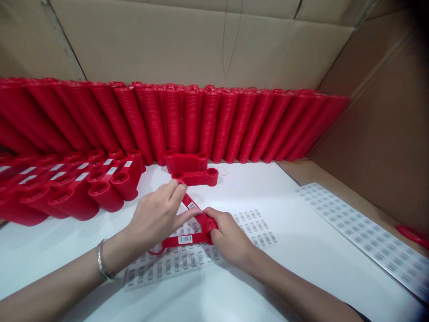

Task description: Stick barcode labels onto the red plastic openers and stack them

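Observation:
My left hand (pixel 157 210) is closed on the far end of a red plastic strap (pixel 188 200), its thumb lying along the strap near a white barcode label (pixel 192 205). At the other end, my right hand (pixel 229 235) grips a red ring end where this strap meets a second red strap (pixel 170 242). That lower strap points left, shows a barcode label (pixel 185 239) and ends in a ring. Under both hands lies a sheet of barcode labels (pixel 154 270), partly hidden by them. Fingers cover some of the ring ends.
Tall stacks of red straps (pixel 191 120) line the cardboard wall (pixel 187 44). Shorter labelled stacks (pixel 72 192) stand at left, and two small stacks, the nearer one (pixel 196 177), lie ahead. Another label sheet (pixel 362 232) rests at right, near a red ring-shaped piece (pixel 412 235).

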